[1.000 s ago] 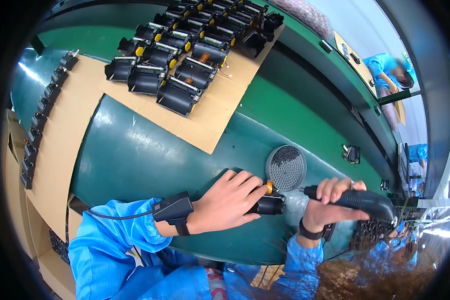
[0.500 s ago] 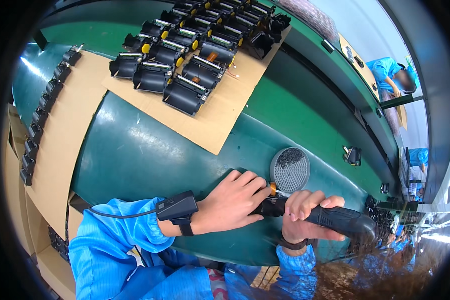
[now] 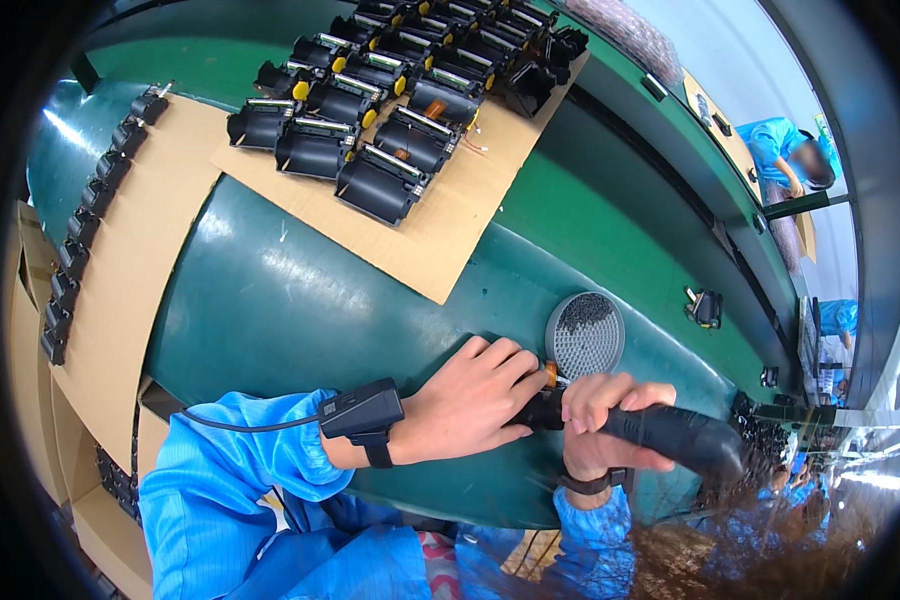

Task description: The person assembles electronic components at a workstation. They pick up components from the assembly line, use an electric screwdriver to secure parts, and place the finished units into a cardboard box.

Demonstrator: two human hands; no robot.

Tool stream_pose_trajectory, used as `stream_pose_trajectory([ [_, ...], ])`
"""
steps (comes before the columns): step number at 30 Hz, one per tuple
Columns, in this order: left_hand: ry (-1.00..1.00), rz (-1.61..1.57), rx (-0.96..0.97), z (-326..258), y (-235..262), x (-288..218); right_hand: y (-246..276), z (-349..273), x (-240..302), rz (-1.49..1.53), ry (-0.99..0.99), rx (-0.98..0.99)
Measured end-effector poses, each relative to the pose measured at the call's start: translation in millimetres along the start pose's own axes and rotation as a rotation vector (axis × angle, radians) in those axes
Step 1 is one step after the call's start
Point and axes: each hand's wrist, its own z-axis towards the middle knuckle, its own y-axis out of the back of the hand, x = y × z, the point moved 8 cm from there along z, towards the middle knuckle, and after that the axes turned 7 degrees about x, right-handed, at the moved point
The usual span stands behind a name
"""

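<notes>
A black power screwdriver [image 3: 670,438] is gripped by the right hand [image 3: 600,420], while a small black part [image 3: 542,400] is pinned on the green worktop [image 3: 300,320] under the closed left hand [image 3: 470,400]. A round dish of screws [image 3: 584,334] sits just beyond; black units [image 3: 390,90] are lined up on cardboard [image 3: 450,230] farther back.

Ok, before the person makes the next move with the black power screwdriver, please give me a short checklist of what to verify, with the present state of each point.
1. Right hand grips the black power screwdriver firmly: ok, fingers wrapped around its body.
2. Left hand steadies the small black part at the tool's front end: ok, it covers the part on the green table.
3. Tool tip seated on a screw: cannot tell, both hands hide it.
4. Round grey dish of small screws within reach: ok, just beyond the hands.
5. Black assemblies on the cardboard sheet are out of the way: ok, well apart.
</notes>
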Motion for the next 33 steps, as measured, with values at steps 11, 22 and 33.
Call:
stream_pose_trajectory([
  [11, 0.004, 0.002, -0.022, -0.5, -1.8, -2.3, 3.9, -1.3, 11.0, -0.028, 0.026, -0.096],
  [22, -0.044, -0.013, -0.033, -1.3, 5.2, -6.5, 176.0, -85.4, 90.5, -0.359, -0.434, -0.613],
  [33, 0.205, -0.556, 0.065, -13.4, 54.4, -9.3, 193.0, -93.3, 89.2, -1.505, -1.200, -0.152],
])
